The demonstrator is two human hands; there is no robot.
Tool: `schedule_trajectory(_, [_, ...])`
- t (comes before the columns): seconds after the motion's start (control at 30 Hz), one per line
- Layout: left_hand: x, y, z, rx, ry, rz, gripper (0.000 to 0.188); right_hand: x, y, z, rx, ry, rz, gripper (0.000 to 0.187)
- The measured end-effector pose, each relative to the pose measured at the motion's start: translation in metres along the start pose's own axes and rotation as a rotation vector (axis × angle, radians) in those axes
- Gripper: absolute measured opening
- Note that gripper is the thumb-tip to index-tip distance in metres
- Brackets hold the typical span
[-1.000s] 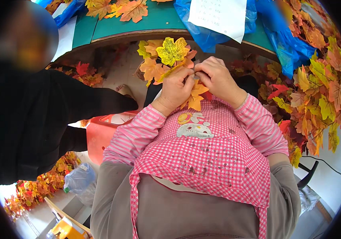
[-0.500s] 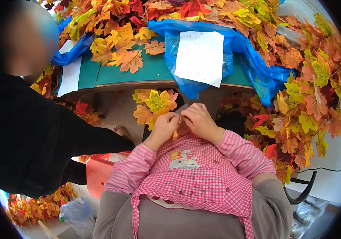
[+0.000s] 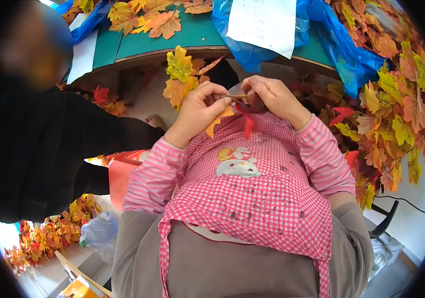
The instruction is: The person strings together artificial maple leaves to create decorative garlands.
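In the head view, looking down, I see the left hand [image 3: 197, 110] and right hand [image 3: 273, 98] pinching a thin brown stem [image 3: 238, 96] between thumbs and fingers, one at either end, above the pink gingham apron [image 3: 257, 198]. A yellow-green maple leaf [image 3: 180, 65] sticks out beyond the left hand, an orange maple leaf [image 3: 218, 122] hangs under it, and a red leaf [image 3: 247, 122] dangles between the hands. The green worktop [image 3: 182, 43] lies beyond them. The step in hand looks to be working the stem with the fingertips; the next move, I'd judge, calls for a steady left pinch while the right adjusts its end.
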State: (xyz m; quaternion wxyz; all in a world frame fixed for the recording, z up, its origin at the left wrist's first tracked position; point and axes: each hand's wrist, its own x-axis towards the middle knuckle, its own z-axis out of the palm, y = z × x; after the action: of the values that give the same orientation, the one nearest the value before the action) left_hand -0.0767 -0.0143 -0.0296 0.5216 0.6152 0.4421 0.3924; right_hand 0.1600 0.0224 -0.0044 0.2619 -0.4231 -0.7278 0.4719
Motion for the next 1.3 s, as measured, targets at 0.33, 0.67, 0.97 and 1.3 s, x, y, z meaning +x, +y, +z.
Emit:
schedule_trajectory(0.33, [-0.004,0.015,0.009,0.612,0.251,0.325,0.012,-0.006,0.0,-0.005,0.414,-0.234,0.161,0.023])
schedule_trajectory(0.67, [0.0,0.01,0.01,0.609,0.208,0.455,0.018,-0.005,0.005,-0.012,0.493,0.028,0.28,0.013])
schedule_trajectory(0.97, [-0.005,0.008,0.009,0.531,0.16,0.311,0.02,0.0,-0.002,-0.008,0.625,0.006,0.311,0.014])
schedule_trajectory(1.3, [0.026,0.04,-0.018,0.385,0.111,0.293,0.022,-0.008,-0.003,0.004,-0.151,0.228,-0.274,0.017])
